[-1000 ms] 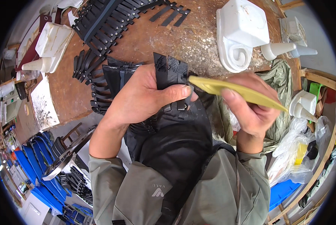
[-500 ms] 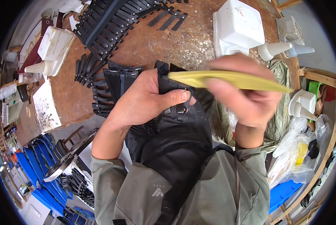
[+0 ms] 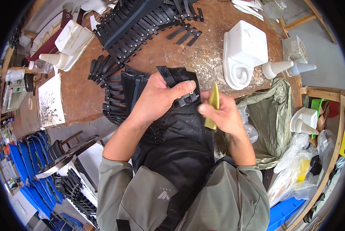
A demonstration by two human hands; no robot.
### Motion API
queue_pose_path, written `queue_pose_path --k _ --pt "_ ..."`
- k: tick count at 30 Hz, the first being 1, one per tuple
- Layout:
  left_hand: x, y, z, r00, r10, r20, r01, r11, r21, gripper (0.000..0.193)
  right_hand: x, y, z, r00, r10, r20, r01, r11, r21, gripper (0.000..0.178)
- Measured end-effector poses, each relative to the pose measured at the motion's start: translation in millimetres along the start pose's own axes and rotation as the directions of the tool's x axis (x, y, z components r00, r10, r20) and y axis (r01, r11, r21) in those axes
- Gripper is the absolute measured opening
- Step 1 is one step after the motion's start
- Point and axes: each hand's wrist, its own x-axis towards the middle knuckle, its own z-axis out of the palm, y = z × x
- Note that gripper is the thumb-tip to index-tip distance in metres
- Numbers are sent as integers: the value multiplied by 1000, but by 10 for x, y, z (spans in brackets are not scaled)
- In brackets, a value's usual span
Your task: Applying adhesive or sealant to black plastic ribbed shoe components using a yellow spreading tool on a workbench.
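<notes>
My left hand is closed on a black strap piece made of overlapping bands, its thumb pressed flat on the top side near a small metal rivet. Just right of it, my right hand pinches a yellow, flat tool with a tapered tip; its exact kind I cannot make out. The tool stands almost upright, tip toward the table, beside the strap piece. Left of my left hand lies a stack of black strap pieces, partly covered by the wrist. A black apron covers my lap.
More riveted black strap work spreads over the brown worktable. A white glue pot stands at the right, another white container at the left. A crumpled olive sheet hangs off the table's right side. Blue bins sit lower left.
The yellow tool has swung from lying nearly level over the strap piece to almost upright. My right hand has moved down and left. The view has shifted slightly.
</notes>
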Motion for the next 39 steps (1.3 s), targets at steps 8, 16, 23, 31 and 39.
queue_pose_path --k 8,16,23,31,39 --pt "-868 -283 -401 907 276 -317 -259 961 94 27 168 -22 -21 997 61 -54 -62 998 -20 28" --pt "-2010 -1677 -469 768 -510 -387 79 676 -733 70 142 -342 235 973 67 223 -83 995 62 33" --pt "-1704 -1984 -436 641 -590 -491 -163 520 -838 84 87 -529 329 959 19 283 -39 997 67 34" --pt "-1870 -2232 -667 861 -278 -425 -315 364 -877 15 -12 -685 272 964 -28 266 -10 990 140 20" --pt "-2011 -293 -952 725 212 -655 -386 913 -132 34 -458 -1174 -207 977 -212 -5 212 976 52 21"
